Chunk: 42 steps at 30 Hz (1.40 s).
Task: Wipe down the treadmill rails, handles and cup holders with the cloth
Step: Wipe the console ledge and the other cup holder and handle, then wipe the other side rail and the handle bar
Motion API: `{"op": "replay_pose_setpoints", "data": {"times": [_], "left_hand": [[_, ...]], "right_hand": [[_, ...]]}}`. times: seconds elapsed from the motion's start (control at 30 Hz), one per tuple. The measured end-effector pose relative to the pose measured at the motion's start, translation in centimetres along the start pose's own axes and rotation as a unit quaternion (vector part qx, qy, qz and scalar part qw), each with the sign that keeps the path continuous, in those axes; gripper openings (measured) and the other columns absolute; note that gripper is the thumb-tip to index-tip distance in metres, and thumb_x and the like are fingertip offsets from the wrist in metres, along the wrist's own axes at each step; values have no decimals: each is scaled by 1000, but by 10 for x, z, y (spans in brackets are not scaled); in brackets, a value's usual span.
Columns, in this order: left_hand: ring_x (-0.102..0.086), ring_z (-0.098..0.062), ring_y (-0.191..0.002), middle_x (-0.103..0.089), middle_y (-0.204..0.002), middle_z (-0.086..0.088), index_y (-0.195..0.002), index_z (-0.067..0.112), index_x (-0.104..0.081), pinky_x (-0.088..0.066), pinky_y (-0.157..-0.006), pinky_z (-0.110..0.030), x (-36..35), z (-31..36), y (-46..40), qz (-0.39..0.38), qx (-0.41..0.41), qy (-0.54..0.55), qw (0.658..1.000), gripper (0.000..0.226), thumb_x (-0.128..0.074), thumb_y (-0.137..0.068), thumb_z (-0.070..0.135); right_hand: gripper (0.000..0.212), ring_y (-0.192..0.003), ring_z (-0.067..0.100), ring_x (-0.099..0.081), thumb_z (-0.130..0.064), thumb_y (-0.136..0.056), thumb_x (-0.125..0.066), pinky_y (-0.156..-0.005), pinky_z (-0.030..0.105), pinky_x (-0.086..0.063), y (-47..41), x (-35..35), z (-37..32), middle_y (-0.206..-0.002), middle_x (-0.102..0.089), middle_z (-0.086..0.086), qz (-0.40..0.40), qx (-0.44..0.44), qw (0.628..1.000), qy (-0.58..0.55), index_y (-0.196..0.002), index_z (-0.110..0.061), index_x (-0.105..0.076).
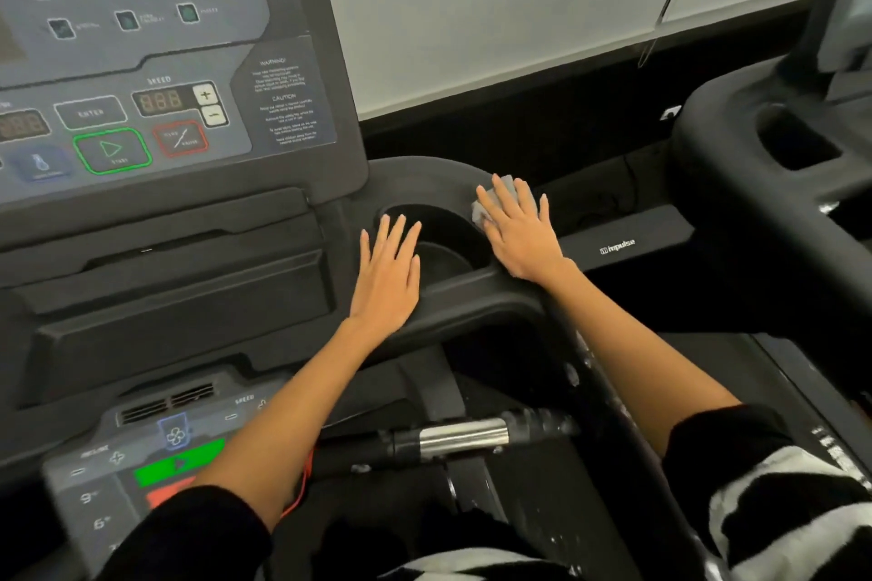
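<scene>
From the head camera, looking down over the person's forearms, the treadmill console (155, 109) fills the left of the view and the cup holder (431, 241) sits just to its right, a dark round well in the black moulded tray.

The right hand (521, 231) lies flat on the right rim of that well, fingers (507, 198) straight and a little spread, pressing the grey cloth (490, 203) down onto the plastic. Only the edges of the cloth show, past the fingertips and beside the thumb side; the rest is under the palm. It looks pressed rather than pinched, though the underside of the hand is hidden, so I cannot be sure no finger is tucked round it.

The left hand (387, 278) rests flat on the tray on the left side of the well, fingers straight, holding nothing; it seems only to steady the person.

I judge the step in hand to be the cup-holder part of the job, at the rim and not yet inside the well. The next move calls for carrying the cloth round the lip and then down into the cup, which will need the fingers to curl and bunch the cloth to reach the floor of it. The metal-sleeved handle (465, 436) lower in the frame, and the side rail (594, 368) with pale flecks on it, appear to need wiping too.
</scene>
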<state>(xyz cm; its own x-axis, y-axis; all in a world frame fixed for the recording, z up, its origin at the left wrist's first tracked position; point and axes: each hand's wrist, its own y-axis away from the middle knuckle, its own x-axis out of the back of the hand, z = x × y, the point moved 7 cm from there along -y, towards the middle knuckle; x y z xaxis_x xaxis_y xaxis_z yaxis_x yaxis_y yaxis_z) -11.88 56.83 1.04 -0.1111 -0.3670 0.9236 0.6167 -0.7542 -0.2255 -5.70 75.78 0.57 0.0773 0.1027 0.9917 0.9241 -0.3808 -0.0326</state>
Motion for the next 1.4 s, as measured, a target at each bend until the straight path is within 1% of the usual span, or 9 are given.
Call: {"op": "replay_pose_setpoints", "data": {"times": [0.23,0.3,0.4,0.5,0.63,0.8,0.9,1.13,1.4], "left_hand": [[-4,-20,-147,-13,-159,-7,-151,11,-16,-5,-120,-38,-29,76,-26,-107,-57,246,962,57,-42,-101,16],[-8,-20,-147,-15,-159,-4,-152,16,-15,-12,-120,-45,-36,87,-35,-132,-60,299,943,60,-45,-99,20],[3,-20,-147,-8,-160,1,-153,20,-10,-6,-119,-42,-42,104,-46,-163,-64,289,941,65,-44,-99,35],[-3,-35,-145,-11,-159,-8,-152,18,-16,-10,-118,-49,-46,118,-61,-157,-118,139,971,65,-43,-98,43],[-5,-35,-145,-16,-157,-12,-150,14,-20,-5,-117,-51,-54,126,-76,-131,-142,-26,981,57,-33,-101,40],[-43,-33,-126,-50,-133,-13,-127,10,-52,-27,-109,-48,-52,147,-56,-43,-250,24,967,42,-34,-96,31],[-46,-30,-122,-54,-126,-11,-120,8,-57,-26,-111,-48,-55,174,-12,-26,-299,95,949,35,-39,-96,26],[-37,-22,-131,-46,-138,-3,-133,24,-51,-18,-116,-48,-53,158,1,-62,-373,79,923,42,-38,-97,41],[-41,-29,-123,-50,-129,-10,-122,16,-58,-22,-113,-50,-58,164,-26,-67,-273,78,957,46,-35,-93,44]], "right_hand": [[54,-148,31,11,-39,-105,-22,-113,63,8,21,-2,6,-163,3,3,-84,-81,986,-120,-155,-25,-8],[53,-148,26,12,-36,-105,-21,-113,60,15,28,12,7,-163,2,5,-107,-120,945,-284,-155,-27,-5],[48,-145,16,-14,-29,-106,-26,-121,45,-4,42,37,17,-156,-22,1,-54,-149,840,-518,-153,-24,-19],[44,-143,14,-28,-16,-103,-32,-118,32,-20,62,53,41,-154,-34,2,79,-186,799,-567,-147,-16,-37],[37,-111,10,-55,-14,-99,-38,-87,14,-37,104,53,66,-132,-59,2,101,-280,857,-421,-131,-13,-58],[49,-96,30,-62,-40,-101,-32,-89,39,-48,163,20,78,-101,-68,12,7,-348,865,-361,-103,-4,-65],[50,-93,31,-60,-43,-102,-25,-84,40,-44,189,10,76,-84,-63,7,-31,-363,867,-341,-75,-11,-54],[53,-129,28,-45,-53,-102,-19,-107,42,-32,226,18,60,-140,-51,3,-53,-376,863,-332,-134,-26,-51],[71,-127,23,-48,-69,-91,-36,-103,47,-39,243,14,42,-143,-47,-2,19,-376,899,-223,-146,-24,-33]]}}
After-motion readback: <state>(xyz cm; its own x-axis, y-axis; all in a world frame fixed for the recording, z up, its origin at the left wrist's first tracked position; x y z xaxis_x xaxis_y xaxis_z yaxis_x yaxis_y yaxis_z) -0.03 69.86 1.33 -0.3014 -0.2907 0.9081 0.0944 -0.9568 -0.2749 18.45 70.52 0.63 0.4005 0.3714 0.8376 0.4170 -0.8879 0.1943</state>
